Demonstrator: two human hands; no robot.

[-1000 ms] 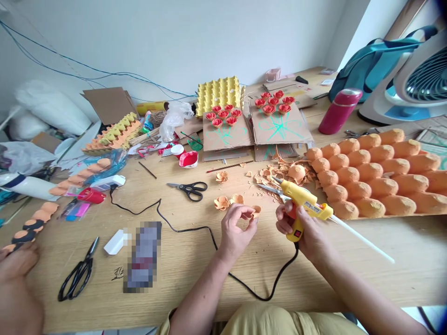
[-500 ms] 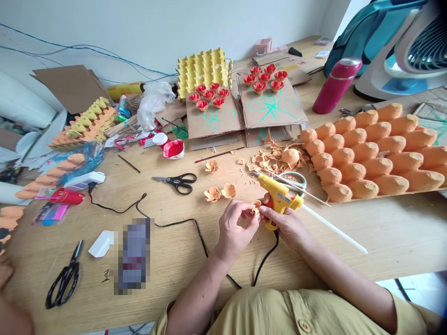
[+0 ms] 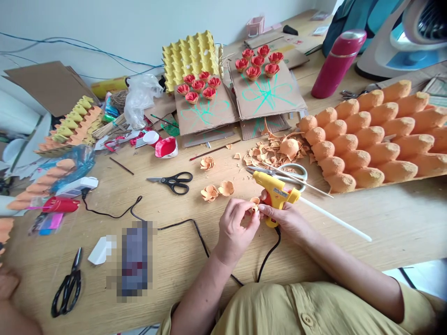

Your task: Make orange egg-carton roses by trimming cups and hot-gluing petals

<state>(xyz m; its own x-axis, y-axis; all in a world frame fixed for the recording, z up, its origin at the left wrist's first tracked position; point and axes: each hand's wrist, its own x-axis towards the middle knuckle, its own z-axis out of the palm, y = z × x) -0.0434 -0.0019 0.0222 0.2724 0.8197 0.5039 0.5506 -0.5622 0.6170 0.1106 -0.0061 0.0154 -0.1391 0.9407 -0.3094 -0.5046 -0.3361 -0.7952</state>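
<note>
My left hand [image 3: 237,228] pinches a small orange egg-carton flower piece [image 3: 255,204] between thumb and fingertips. Wrapped round the handle of a yellow glue gun [image 3: 275,194] is my right hand [image 3: 288,218], its thumb touching the same flower piece. A long white glue stick [image 3: 337,218] pokes out of the back of the gun, whose cord runs down toward me. Just beyond my left hand sit two cupped orange flowers, one [image 3: 209,192] beside another [image 3: 226,188], with a third flower [image 3: 207,163] farther back.
Grey-handled scissors [image 3: 301,174] lie by orange scraps [image 3: 265,151], next to an orange egg tray [image 3: 370,135]. Black scissors [image 3: 179,182] rest left of the flowers. Cardboard sheets [image 3: 268,100] bear red flowers. A pink bottle [image 3: 338,65] stands behind. Another person's hand [image 3: 9,284] shows at left.
The camera view has shifted slightly, so the background sits a little higher and farther left. Both hands keep nearly the same pose, still holding the flower piece and the glue gun.
</note>
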